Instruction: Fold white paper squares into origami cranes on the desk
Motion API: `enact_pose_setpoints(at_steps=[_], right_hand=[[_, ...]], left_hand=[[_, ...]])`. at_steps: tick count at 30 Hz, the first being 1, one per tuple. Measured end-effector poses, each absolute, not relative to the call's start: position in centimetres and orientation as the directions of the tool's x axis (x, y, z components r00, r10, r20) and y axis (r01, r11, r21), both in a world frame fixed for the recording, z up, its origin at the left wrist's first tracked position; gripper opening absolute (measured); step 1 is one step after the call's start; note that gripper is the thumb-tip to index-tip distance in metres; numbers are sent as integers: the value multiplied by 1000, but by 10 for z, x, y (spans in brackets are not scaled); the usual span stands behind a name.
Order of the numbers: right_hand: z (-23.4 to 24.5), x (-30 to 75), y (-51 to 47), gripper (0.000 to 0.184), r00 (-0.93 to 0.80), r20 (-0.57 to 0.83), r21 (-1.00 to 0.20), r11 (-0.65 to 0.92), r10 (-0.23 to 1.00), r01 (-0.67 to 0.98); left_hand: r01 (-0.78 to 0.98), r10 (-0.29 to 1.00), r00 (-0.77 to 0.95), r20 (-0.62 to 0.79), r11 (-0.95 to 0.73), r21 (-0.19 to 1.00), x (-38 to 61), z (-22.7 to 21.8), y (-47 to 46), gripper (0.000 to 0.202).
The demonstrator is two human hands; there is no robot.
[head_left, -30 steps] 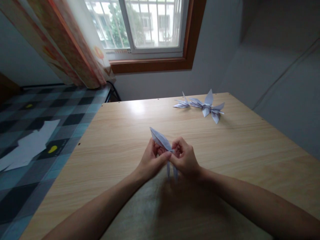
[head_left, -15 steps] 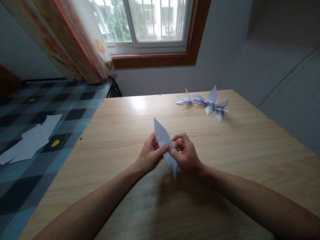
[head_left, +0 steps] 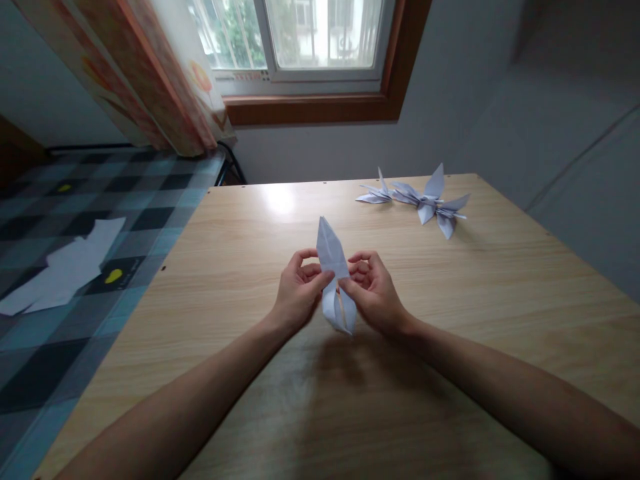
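Note:
A piece of folded white paper (head_left: 331, 250), long and pointed at its top, is held above the table between my two hands. Its lower half is parted by a narrow slit, with the two sides bowed apart. My left hand (head_left: 301, 288) pinches the left edge, its thumb lying on the front of the paper. On the right edge, my right hand (head_left: 374, 293) grips near the top of the slit with its thumb in front. The fingers behind the paper are partly hidden.
Several folded white paper pieces (head_left: 425, 202) with pointed petals lie near the table's (head_left: 240, 267) far right edge. To the left, loose white paper sheets (head_left: 70, 273) rest on a checked cloth (head_left: 40, 373). A window (head_left: 320, 40) and curtain (head_left: 165, 73) are beyond.
The folded paper has turned more upright and faces me more squarely. Its lower half has spread, so a slit now shows. Both hands keep hold of it.

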State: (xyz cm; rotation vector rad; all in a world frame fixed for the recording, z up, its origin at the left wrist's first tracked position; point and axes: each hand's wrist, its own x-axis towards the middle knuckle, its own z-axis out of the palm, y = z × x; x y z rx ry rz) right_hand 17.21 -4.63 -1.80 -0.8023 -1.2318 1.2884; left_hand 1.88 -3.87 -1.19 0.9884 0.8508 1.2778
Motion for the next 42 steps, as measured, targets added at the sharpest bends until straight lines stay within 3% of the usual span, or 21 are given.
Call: enact_pose_setpoints(at_steps=[6, 16, 23, 27, 31, 35, 42], right_hand=[[-21, 175, -38, 34, -148, 192, -961, 155, 970, -230], [-14, 179, -39, 37, -250, 177, -967, 120, 952, -226], [-16, 177, -39, 31, -130, 176, -960, 141, 976, -242], [-16, 178, -40, 31, -108, 162, -958, 131, 981, -253], [-14, 179, -42, 30, -116, 185, -957, 152, 976, -248], [-13, 179, -44, 23, -116, 246, -954, 220, 962, -205], [-13, 179, -48, 18, -205, 302, -949, 273, 931, -159]], left_hand=[[-418, 990, 122, 72, -14, 908, 20, -10, -40, 53], [-386, 976, 211, 50, 36, 922, 19, -5, -41, 42], [-323, 996, 60, 64, -41, 946, 20, -11, -39, 43], [-222, 991, -28, 133, -136, 965, 18, -10, -40, 43], [-83, 976, 53, 210, -205, 975, 15, -4, -42, 28], [35, 971, 115, 208, -213, 976, 12, -1, -41, 17], [138, 969, 208, 134, -165, 977, 9, 1, -42, 26]])
